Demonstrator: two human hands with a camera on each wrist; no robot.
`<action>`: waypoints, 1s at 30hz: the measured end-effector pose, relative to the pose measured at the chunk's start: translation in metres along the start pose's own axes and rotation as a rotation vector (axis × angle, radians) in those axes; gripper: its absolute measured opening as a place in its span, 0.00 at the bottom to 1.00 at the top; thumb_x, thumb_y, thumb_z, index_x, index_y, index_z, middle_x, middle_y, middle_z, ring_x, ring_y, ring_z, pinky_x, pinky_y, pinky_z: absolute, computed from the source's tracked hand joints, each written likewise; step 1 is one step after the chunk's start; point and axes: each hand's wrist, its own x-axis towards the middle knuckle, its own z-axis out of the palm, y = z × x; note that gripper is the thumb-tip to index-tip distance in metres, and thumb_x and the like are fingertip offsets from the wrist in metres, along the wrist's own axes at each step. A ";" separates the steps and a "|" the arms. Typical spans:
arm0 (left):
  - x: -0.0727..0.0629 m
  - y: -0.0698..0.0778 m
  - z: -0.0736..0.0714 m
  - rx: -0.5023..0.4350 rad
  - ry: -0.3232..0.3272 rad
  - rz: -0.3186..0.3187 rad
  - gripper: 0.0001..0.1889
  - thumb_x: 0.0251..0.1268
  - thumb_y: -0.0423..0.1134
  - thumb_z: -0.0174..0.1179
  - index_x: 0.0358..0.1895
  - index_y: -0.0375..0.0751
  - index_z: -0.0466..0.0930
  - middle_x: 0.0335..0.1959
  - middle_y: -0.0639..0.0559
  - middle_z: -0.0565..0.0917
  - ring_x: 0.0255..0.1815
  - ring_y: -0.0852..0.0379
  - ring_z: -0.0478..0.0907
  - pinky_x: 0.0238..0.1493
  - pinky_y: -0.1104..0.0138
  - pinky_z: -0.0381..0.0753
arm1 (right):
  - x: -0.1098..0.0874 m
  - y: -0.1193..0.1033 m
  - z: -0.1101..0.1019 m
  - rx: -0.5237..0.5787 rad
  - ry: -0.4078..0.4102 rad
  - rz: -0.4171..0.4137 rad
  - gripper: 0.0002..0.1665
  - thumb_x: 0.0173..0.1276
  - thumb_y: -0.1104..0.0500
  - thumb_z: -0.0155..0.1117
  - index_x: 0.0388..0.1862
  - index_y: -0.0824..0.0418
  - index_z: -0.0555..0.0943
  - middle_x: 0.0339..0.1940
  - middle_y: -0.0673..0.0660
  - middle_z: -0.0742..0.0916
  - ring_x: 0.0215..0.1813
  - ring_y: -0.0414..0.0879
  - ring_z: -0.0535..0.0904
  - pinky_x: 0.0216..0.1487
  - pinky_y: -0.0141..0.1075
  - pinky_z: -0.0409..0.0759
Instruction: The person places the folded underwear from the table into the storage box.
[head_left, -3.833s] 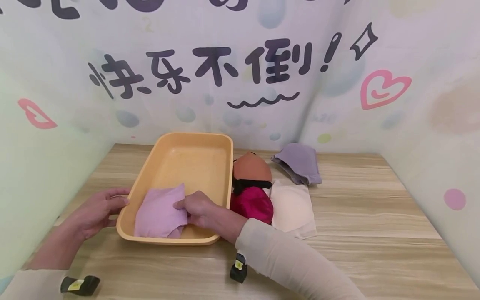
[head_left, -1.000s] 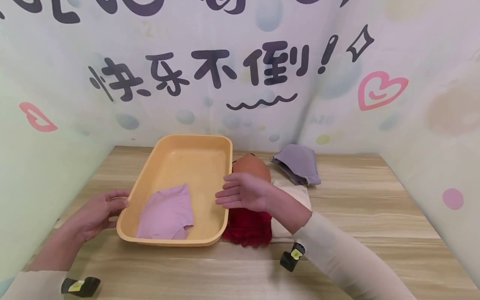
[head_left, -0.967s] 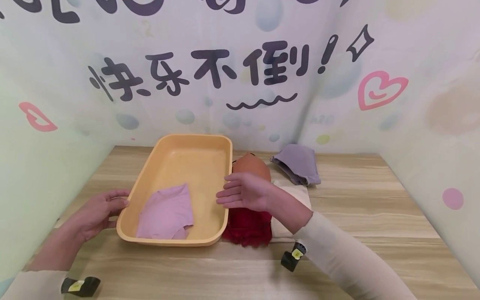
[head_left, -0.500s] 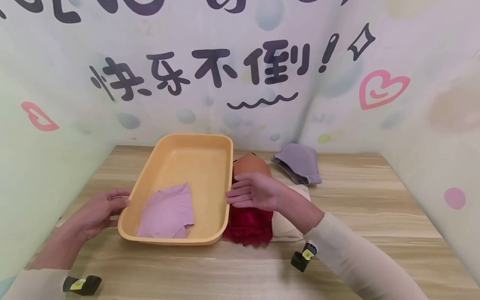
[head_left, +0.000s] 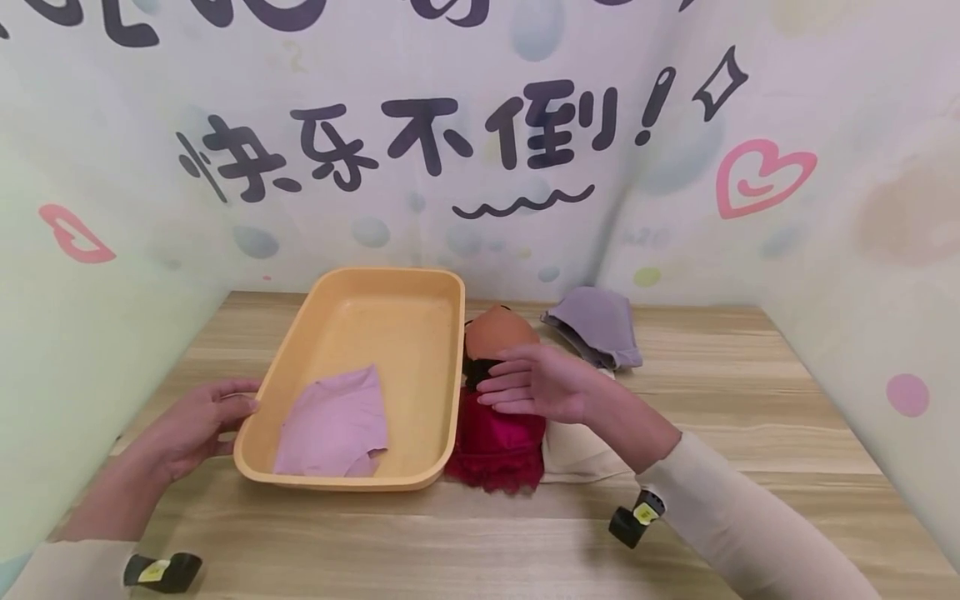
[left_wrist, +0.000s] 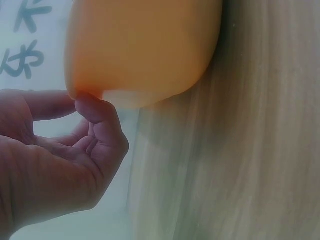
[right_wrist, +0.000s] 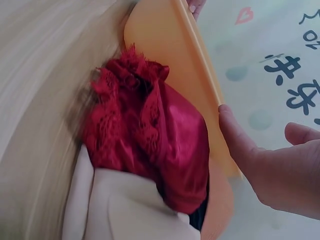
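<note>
A yellow-orange plastic tray [head_left: 411, 367] stands on the table, with a folded lilac bra [head_left: 333, 425] lying in its near left part. My left hand [head_left: 197, 425] holds the tray's left rim; in the left wrist view, the fingers [left_wrist: 102, 117] are curled against the rim. Fingers extended and holding nothing, my right hand [head_left: 542, 385] hovers over the clothes right of the tray. Below it is a wine-red satin bra [head_left: 497, 450] with a lace edge. A cream bra [head_left: 577, 454] lies beside that one, partly hidden by my right arm.
An orange bra [head_left: 501, 331] with a black band lies behind the red one, close to the tray's right wall. Farther back right sits a grey-purple bra [head_left: 596, 323]. A printed cloth backdrop [head_left: 420, 225] closes off the wooden table's [head_left: 750, 400] back and sides.
My right hand has let go of the lilac bra in the tray and moved right, out over the red bra. My left hand stays at the tray's rim.
</note>
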 end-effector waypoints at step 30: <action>0.000 -0.001 -0.001 -0.040 -0.007 0.015 0.32 0.75 0.40 0.49 0.71 0.23 0.48 0.40 0.62 0.80 0.41 0.63 0.80 0.41 0.59 0.84 | -0.055 -0.009 -0.076 0.012 0.078 -0.068 0.38 0.79 0.52 0.40 0.76 0.73 0.43 0.77 0.71 0.56 0.59 0.51 0.79 0.66 0.40 0.71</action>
